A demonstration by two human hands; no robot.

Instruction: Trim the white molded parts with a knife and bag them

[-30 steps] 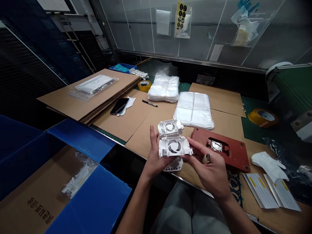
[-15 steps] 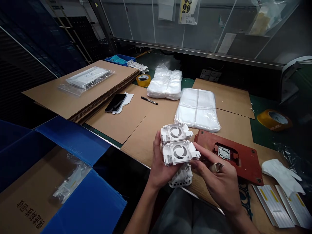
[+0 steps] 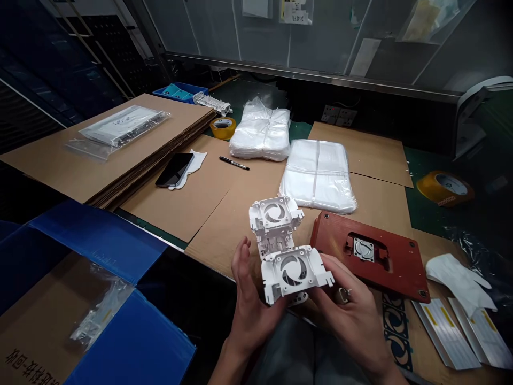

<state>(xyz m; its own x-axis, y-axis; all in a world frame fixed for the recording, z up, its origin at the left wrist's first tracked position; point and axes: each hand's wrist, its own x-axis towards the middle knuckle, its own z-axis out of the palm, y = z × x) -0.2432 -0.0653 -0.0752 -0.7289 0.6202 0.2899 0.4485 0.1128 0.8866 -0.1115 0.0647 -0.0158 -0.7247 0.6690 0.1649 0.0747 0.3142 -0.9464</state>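
A white plastic fan housing [image 3: 277, 278] with a swirl-shaped opening is held in front of me between both hands. My left hand [image 3: 254, 299] supports its left side and lower edge, with the fingers reaching up beside it. Gripping the right end is my right hand [image 3: 347, 310], thumb below and fingers behind. A small metallic piece [image 3: 343, 294] shows at the right hand's fingers; its kind is unclear. Just beyond stands a second fan housing [image 3: 274, 213] of the same look, above the cardboard-covered table. Part of another white piece [image 3: 298, 298] shows below the held housing, mostly hidden.
Right of my hands lies a red fixture block [image 3: 393, 240] with a silver fan-shaped insert [image 3: 364, 249]. Bagged white stacks [image 3: 318, 176], a pen [image 3: 234, 163], a phone [image 3: 174, 170] and tape rolls [image 3: 444, 188] lie around. A blue-flapped box [image 3: 132, 337] stands at left.
The near housing has come toward me and apart from the far one, which now shows more of its lower body. The view has shifted slightly to the right.
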